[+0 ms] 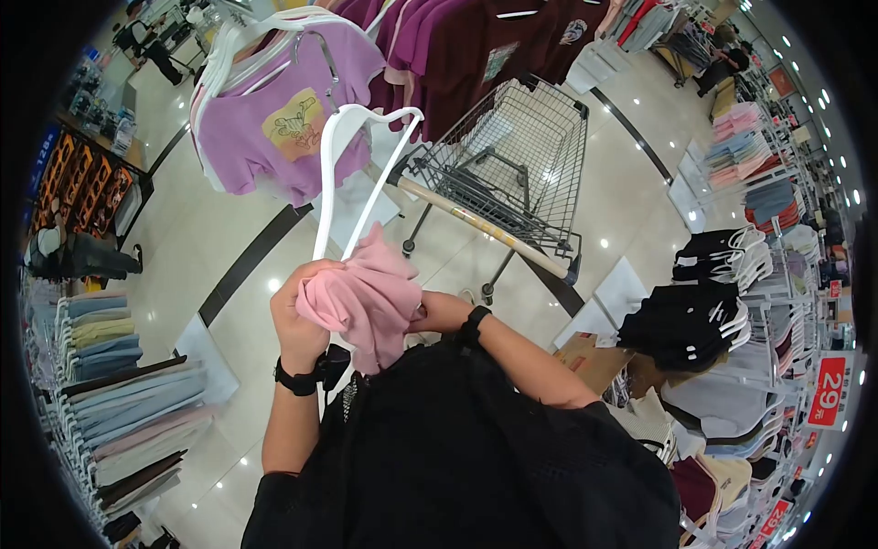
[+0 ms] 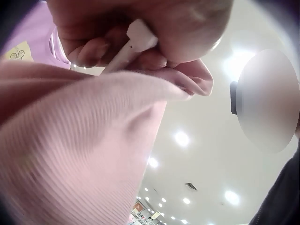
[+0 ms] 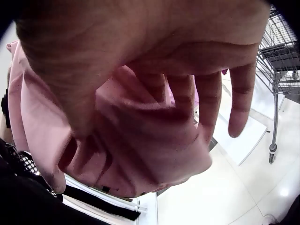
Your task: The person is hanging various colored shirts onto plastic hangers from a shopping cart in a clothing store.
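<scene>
My left hand [image 1: 302, 306] grips a white plastic hanger [image 1: 326, 183] low down. Curled fingers surround one of its ends [image 2: 140, 37] in the left wrist view. A bunched pink garment [image 1: 370, 293] hangs against this hand, and ribbed cloth [image 2: 84, 145] shows close up. From the other side my right hand [image 1: 441, 311] holds the garment. In the right wrist view the thumb [image 3: 84, 108] lies on the near side of the folds, fingers [image 3: 208, 101] on the far side, with the little finger [image 3: 241, 103] standing off the cloth. The hanger's upper part points away from me, bare of cloth.
A wire shopping cart [image 1: 512, 165] stands ahead to the right. Purple T-shirts [image 1: 274, 137] and dark maroon shirts [image 1: 485, 64] hang in front. Racks hold folded trousers [image 1: 137, 403] at left and black clothes [image 1: 681, 325] at right. People [image 1: 151, 46] stand farther off.
</scene>
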Available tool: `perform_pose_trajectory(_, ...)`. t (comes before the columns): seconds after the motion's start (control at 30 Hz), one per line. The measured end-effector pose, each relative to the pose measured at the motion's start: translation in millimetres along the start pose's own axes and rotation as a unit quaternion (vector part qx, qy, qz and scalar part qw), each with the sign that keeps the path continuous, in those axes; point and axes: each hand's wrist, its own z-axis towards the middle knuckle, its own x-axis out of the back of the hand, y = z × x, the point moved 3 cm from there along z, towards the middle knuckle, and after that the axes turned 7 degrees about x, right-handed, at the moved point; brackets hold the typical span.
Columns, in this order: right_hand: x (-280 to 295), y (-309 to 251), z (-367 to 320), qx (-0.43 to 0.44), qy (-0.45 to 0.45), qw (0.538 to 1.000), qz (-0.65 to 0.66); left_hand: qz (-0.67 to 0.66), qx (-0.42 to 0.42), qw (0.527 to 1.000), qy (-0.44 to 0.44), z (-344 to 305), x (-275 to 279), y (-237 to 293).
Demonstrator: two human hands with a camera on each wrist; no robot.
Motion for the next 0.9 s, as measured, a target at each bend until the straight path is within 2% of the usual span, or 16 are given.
perform_pose_trajectory(0.07,-1.8,10.2,9.6,-0.063,0.009,0.998,-0.025,-0.014,-0.01,1.0,0.004,-2.9,9.2,2.2)
perform_pose_trajectory(0.13,3.9,15.4,8.4,-0.068,0.057,0.993,-0.073,-0.003,-0.041,0.999,0.005,-7.7,22.1,4.4)
perform_pose_trajectory(0.2,13.3,33.3,2.1,-0.072,0.151,0.972,0.168,-0.001,-0.036,0.999,0.013,-13.3,37.0,1.7)
perform_pose_trajectory(0.27,32.0,-2.1,-12.1,-0.08,0.169,0.968,0.166,0.001,-0.032,0.999,0.018,-17.4,51.5,-1.3)
perform_pose_trajectory(0.33,51.0,-32.1,-28.4,-0.06,0.254,0.934,0.244,0.032,-0.007,0.998,0.055,-22.5,64.7,-9.6)
perform_pose_trajectory(0.37,55.7,-22.3,-32.8,-0.06,0.254,0.935,0.242,0.031,-0.008,0.998,0.055,-24.6,70.1,-13.4)
perform_pose_trajectory(0.43,69.4,-4.7,-41.4,0.058,0.299,0.887,0.346,0.064,-0.01,0.995,0.074,-28.5,79.8,-21.6)
perform_pose_trajectory(0.47,74.8,0.6,-47.9,0.056,0.302,0.887,0.344,0.061,-0.009,0.996,0.072,-30.2,83.6,-25.6)
perform_pose_trajectory(0.53,78.0,-8.7,-56.0,-0.074,0.17,0.964,0.189,0.042,0.009,0.996,0.074,-31.8,87.4,-31.1)
perform_pose_trajectory(0.57,75.1,-15.8,-56.0,-0.107,0.148,0.979,0.093,0.039,0.008,0.997,0.072,-31.8,86.9,-32.6)
perform_pose_trajectory(0.6,72.8,-17.2,-56.9,-0.108,0.15,0.978,0.092,0.052,-0.006,0.996,0.065,-31.7,84.6,-30.2)
perform_pose_trajectory(0.67,67.9,-23.3,-59.1,-0.057,0.114,0.991,-0.046,0.064,-0.021,0.996,0.057,-31.4,81.6,-25.6)
perform_pose_trajectory(0.73,63.1,-12.1,-60.3,-0.033,0.122,0.99,-0.059,0.072,-0.004,0.997,0.006,-31.1,75.9,-23.4)
perform_pose_trajectory(0.8,65.6,-12.8,-61.1,0.01,0.198,0.976,-0.091,0.07,-0.005,0.997,-0.017,-30.9,72.1,-21.7)
perform_pose_trajectory(0.83,68.1,-16.4,-62.6,0.01,0.198,0.976,-0.091,0.069,-0.005,0.997,-0.04,-31.1,70.3,-21.5)
perform_pose_trajectory(0.9,74.8,-19.4,-68.1,-0.098,0.182,0.972,-0.112,0.067,-0.009,0.996,-0.058,-33.4,69.1,-26.4)
